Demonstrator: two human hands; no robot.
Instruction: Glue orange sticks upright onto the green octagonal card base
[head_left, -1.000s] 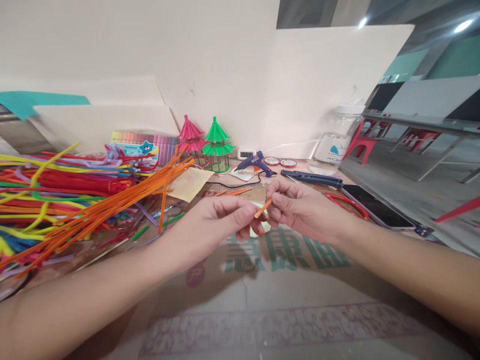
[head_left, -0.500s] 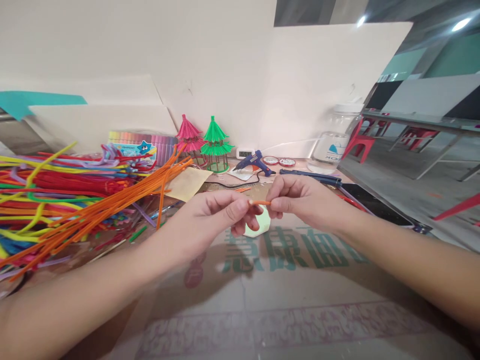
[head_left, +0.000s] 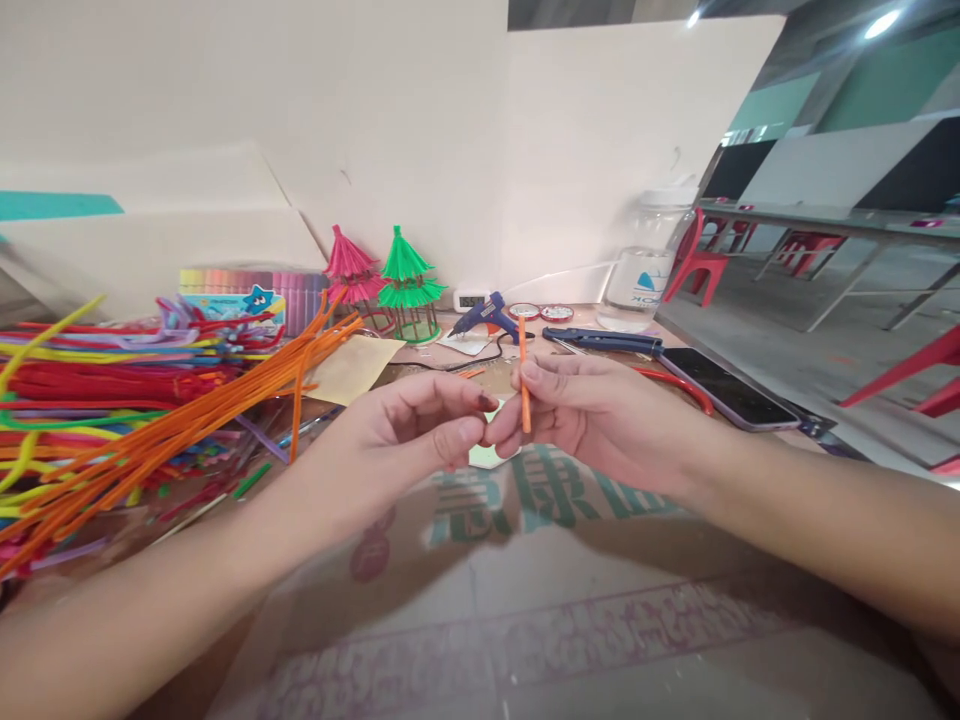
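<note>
A short orange pipe cleaner piece (head_left: 523,375) stands nearly upright, pinched between the thumb and fingers of my right hand (head_left: 581,400). Close beside it on the left is my left hand (head_left: 424,425), its thumb and forefinger slightly apart with nothing visible between them. The fingertips of both hands almost meet. Behind and below them lies a small pale green piece with angled edges (head_left: 491,457), partly hidden by my fingers. Under my forearms spreads a brown board with green printed characters (head_left: 555,495).
Orange pipe cleaners (head_left: 195,410) lie across a mixed colourful heap at left. At the back stand a pink tiered model (head_left: 349,265), a green one (head_left: 409,275), a blue glue gun (head_left: 484,315) and a water bottle (head_left: 646,265). A phone (head_left: 727,385) and red-handled pliers (head_left: 679,385) lie right.
The orange piece has turned from level between both hands to upright in my right hand. My left fingers have let go of it. The view has shifted slightly right.
</note>
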